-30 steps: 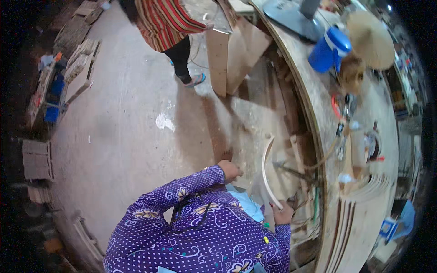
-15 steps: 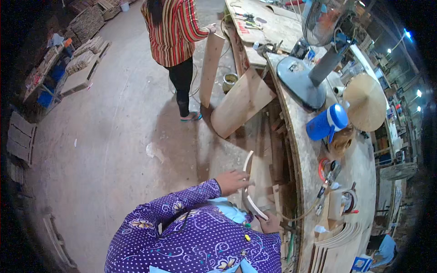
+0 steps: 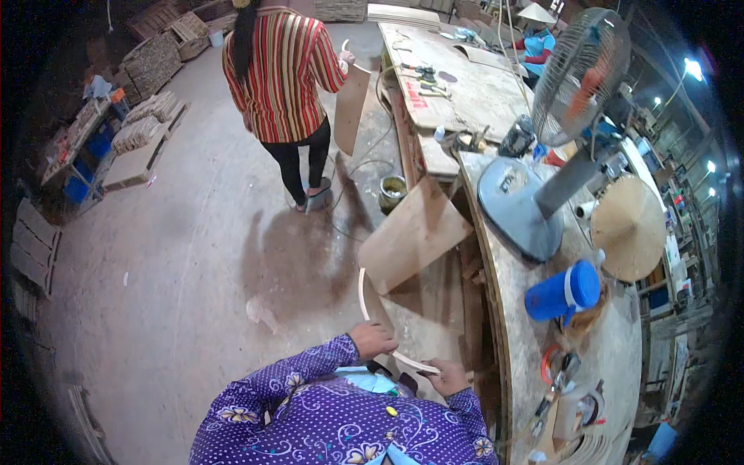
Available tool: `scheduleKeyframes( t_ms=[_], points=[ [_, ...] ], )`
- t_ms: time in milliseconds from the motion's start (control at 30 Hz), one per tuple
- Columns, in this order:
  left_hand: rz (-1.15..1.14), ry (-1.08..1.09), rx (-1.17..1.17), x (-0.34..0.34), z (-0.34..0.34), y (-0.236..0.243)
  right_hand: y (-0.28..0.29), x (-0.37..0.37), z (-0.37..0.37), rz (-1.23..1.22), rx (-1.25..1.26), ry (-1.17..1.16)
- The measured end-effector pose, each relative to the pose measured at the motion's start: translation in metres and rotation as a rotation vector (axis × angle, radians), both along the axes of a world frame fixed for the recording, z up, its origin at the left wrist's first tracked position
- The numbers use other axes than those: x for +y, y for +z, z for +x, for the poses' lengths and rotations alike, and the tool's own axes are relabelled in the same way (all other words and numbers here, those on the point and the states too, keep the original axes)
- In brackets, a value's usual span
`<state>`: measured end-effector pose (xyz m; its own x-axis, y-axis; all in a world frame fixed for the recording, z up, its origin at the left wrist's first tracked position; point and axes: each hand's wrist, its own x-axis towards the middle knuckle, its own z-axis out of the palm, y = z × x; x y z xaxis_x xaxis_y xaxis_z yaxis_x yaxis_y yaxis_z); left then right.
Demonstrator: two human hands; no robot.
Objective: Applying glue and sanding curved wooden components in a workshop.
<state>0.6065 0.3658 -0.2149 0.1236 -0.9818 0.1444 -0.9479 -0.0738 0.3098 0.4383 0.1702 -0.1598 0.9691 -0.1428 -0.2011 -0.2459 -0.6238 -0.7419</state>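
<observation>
A thin curved wooden panel (image 3: 377, 311), bent like plywood and seen nearly along its pale edge, stands in front of my body. My left hand (image 3: 373, 339) is closed over its edge near the middle. At the panel's lower right end, my right hand (image 3: 448, 377) grips the edge, thumb on top. Just beyond the far end, a broader curved wooden panel (image 3: 417, 236) leans against the workbench. Most of the held panel's face is turned from view.
The workbench (image 3: 508, 287) on my right carries a fan (image 3: 535, 201), a blue jug (image 3: 563, 291), a conical hat (image 3: 629, 227), tape rolls and tools. Ahead, a person in a striped shirt (image 3: 283, 74) carries another wooden panel (image 3: 353, 108). A pot (image 3: 393, 192) and a cable lie on the floor.
My left hand has closed on the panel's edge; its fingers were spread before. The held panel has swung left. The person ahead has lifted their panel off the floor and stepped away.
</observation>
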Motion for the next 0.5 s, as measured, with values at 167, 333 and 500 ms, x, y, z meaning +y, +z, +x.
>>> scheduleKeyframes(
  t_ms=[167, 333, 500],
  points=[
    [0.101, 0.062, 0.006, 0.002, 0.066, 0.012, -0.004, -0.015, 0.082, 0.039, 0.059, 0.089],
    [0.160, 0.089, 0.059, -0.005, 0.128, 0.019, -0.023, -0.035, 0.149, 0.016, 0.091, 0.168],
    [0.147, -0.021, 0.051, -0.025, 0.185, 0.011, -0.041, -0.033, 0.180, 0.090, 0.064, 0.034]
  ],
)
